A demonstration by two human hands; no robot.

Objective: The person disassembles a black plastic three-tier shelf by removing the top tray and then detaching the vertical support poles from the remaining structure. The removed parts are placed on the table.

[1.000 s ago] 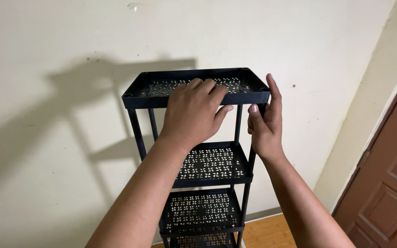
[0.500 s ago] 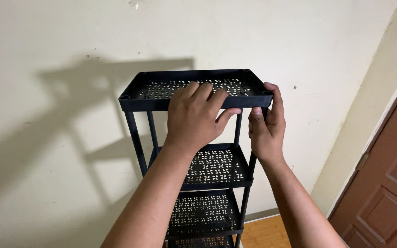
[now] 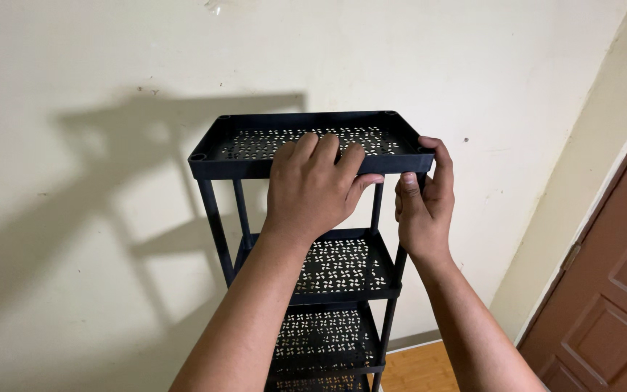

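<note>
Curling over the front rim, the fingers (image 3: 313, 149) of our left hand (image 3: 312, 190) close on the top tray (image 3: 241, 168) of the black shelf rack (image 3: 342, 272), thumb tucked under the edge, much as they were a second ago. The change is on the other side: our right hand (image 3: 421, 203), which a second ago stood flat and open against the tray's front right corner, has wrapped around that corner, its fingers over the rim and its thumb pressed near the right front post (image 3: 398, 261). We judge that both hands now clamp the tray, so it can be pressed or steadied at that corner. The tray sits at the very top of the rack, on four slim round posts, with round sockets at its corners. It looks like matte moulded plastic, a shallow rectangle with raised walls and a floor pierced by small petal-shaped cutouts; the lower shelves (image 3: 339, 319) repeat the pattern. Behind stands a cream wall (image 3: 96, 65), slightly scuffed, carrying the rack's shadow; a brown panelled door (image 3: 611, 305) and a strip of wooden floor (image 3: 419, 370) lie at the lower right.
</note>
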